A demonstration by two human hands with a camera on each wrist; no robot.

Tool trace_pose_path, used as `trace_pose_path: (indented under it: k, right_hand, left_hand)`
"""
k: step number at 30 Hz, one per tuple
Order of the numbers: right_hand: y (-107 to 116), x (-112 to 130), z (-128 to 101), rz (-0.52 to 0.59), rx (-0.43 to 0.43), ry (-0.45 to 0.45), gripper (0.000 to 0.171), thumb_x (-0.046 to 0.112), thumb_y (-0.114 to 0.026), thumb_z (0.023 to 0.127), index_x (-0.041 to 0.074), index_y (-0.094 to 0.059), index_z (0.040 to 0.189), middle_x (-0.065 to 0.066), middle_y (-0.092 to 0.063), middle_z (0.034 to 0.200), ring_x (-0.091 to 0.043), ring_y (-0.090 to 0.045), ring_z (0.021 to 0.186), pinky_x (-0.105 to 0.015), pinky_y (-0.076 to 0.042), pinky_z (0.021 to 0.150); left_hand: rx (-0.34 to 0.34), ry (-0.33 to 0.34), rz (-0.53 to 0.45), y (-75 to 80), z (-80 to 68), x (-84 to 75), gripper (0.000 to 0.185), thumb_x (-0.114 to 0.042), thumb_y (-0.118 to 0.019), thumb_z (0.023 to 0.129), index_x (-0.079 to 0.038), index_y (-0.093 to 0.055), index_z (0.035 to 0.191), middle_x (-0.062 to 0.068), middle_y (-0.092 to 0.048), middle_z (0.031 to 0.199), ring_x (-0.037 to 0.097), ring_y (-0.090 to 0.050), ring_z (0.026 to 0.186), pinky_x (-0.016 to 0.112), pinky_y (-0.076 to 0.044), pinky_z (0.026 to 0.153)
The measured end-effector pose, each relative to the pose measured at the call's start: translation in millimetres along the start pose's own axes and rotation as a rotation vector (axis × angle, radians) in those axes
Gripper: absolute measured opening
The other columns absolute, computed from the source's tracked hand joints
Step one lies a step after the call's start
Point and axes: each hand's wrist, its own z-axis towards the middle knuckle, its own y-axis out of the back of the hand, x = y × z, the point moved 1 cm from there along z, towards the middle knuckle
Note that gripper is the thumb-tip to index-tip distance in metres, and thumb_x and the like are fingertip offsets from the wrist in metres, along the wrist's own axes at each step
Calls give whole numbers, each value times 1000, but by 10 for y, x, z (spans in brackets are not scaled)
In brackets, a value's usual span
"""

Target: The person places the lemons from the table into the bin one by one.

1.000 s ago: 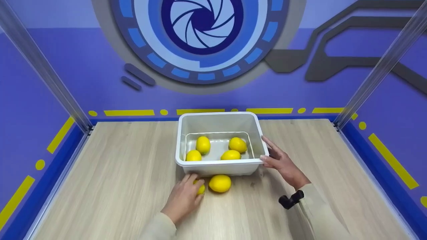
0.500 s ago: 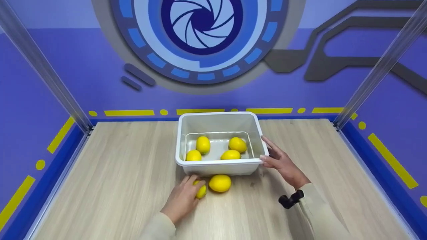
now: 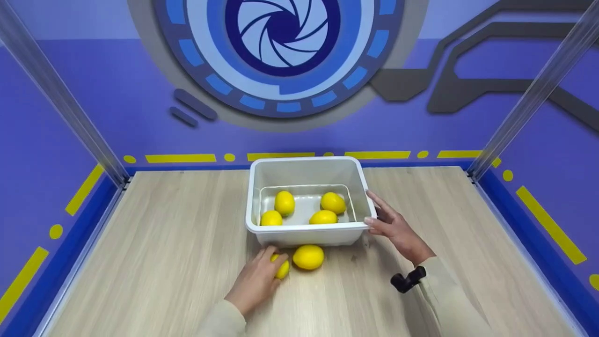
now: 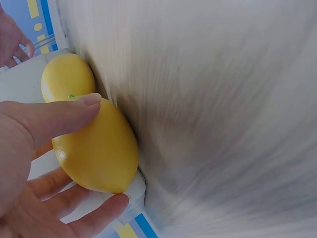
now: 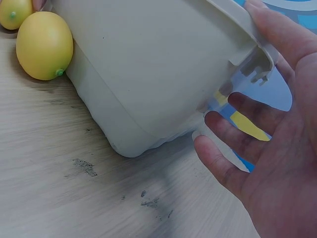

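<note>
My left hand (image 3: 256, 280) holds a yellow lemon (image 3: 282, 269) on the table by the front of a white plastic bin (image 3: 309, 238). In the left wrist view, the thumb lies across this lemon (image 4: 101, 148), with the fingers bent around its other side. Just right of it, a second lemon (image 3: 308, 257) lies against the bin's front. Several lemons sit inside the bin, among them one at the left (image 3: 285, 203) and one at the right (image 3: 333, 203). My right hand (image 3: 400, 234) touches the bin's right front corner with thumb and index finger; its other fingers (image 5: 233, 131) are loosely extended beside the wall.
The wooden table (image 3: 178, 262) extends on both sides of the bin. A blue-purple printed wall (image 3: 117, 103) stands close behind it. Clear corner posts (image 3: 70, 93) rise at the back left and back right. A black clip-like device (image 3: 408, 281) is on the right wrist.
The lemon in my left hand has shifted slightly toward me and turned a little, so more of it shows. The right hand and the bin stay where they were.
</note>
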Motion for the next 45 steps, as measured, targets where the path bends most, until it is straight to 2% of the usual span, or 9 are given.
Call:
trace_pose_path:
  k: [6, 15, 20, 29, 38, 45]
  right_hand:
    - [-12, 1, 8, -11, -7, -11, 70, 33, -62, 94, 43, -22, 151, -14, -20, 161, -36, -37, 140, -40, -50, 101]
    - [-21, 25, -2, -5, -23, -23, 66, 25, -58, 96, 46, -25, 149, -11, -22, 160, -33, -38, 140, -41, -49, 101]
    - [-19, 33, -14, -1, -19, -19, 68, 31, -62, 94, 46, -26, 149, -10, -22, 161, -32, -36, 142, -43, -49, 102]
    - [-16, 34, -29, -6, -17, -15, 69, 35, -63, 92, 46, -25, 149, -10, -21, 161, -33, -34, 143, -46, -47, 104]
    - [-20, 38, -22, -5, -22, -19, 68, 31, -62, 94, 45, -25, 149, -11, -22, 161, -33, -36, 142, -44, -48, 102]
    - [-19, 32, -14, -13, -25, -20, 67, 31, -61, 94, 45, -25, 149, -11, -21, 161, -32, -34, 143, -45, -47, 104]
  left_hand:
    - [-12, -27, 15, 18, -24, -4, 52, -16, -78, 77, -15, -60, 126, 9, -54, 123, 25, -56, 111, 45, -53, 88]
    - [-26, -47, 1, 50, -41, -23, 51, -16, -78, 78, -16, -60, 126, 6, -53, 121, 23, -55, 108, 42, -52, 89]
    - [-46, -63, 7, 76, -55, -45, 51, -15, -78, 77, -17, -60, 125, 4, -52, 120, 21, -55, 107, 41, -53, 87]
    - [23, -32, -20, 131, -61, -81, 52, -16, -76, 81, -20, -57, 130, 2, -50, 124, 19, -52, 111, 41, -51, 93]
    - [-2, -52, -15, 170, -69, -112, 52, -18, -76, 82, -19, -57, 130, 4, -50, 127, 21, -52, 115, 42, -51, 94]
    - [5, -54, -19, 177, -66, -113, 52, -18, -76, 82, -19, -57, 130, 4, -50, 127, 20, -52, 115, 42, -50, 95]
